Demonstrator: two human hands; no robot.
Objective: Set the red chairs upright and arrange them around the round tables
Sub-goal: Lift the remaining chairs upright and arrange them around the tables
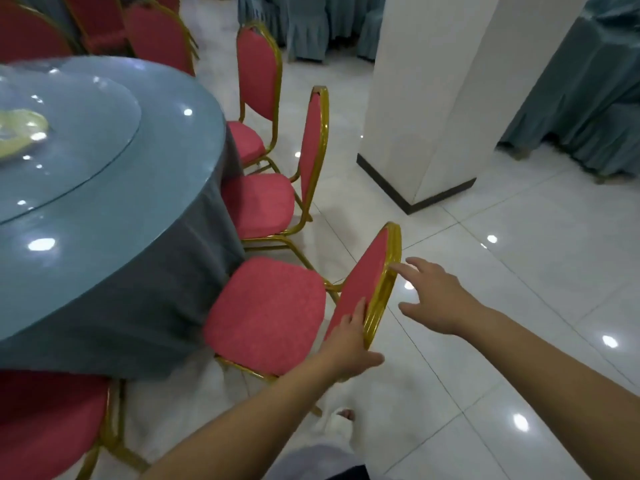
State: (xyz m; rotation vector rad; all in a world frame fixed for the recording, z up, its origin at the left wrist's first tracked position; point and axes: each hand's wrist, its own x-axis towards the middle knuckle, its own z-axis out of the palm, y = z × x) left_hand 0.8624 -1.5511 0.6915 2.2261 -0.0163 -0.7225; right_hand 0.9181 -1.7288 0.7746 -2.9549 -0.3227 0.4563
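Note:
A red chair (266,313) with a gold frame stands upright at the edge of the round table (104,209), its seat toward the grey cloth. My left hand (349,337) holds the lower side of its backrest, fingers on the red pad and thumb behind the gold rim. My right hand (433,296) is spread open, its fingertips touching the gold rim near the backrest's top. Two more red chairs (263,202) (258,74) stand upright further along the table. Another red chair (48,420) sits at the bottom left.
A white square pillar (433,98) with a dark base stands right of the chairs. Tables draped in teal cloth (581,98) fill the right and far back. Several red chairs (152,32) stand beyond the table. White tiled floor (502,341) stretches to the right.

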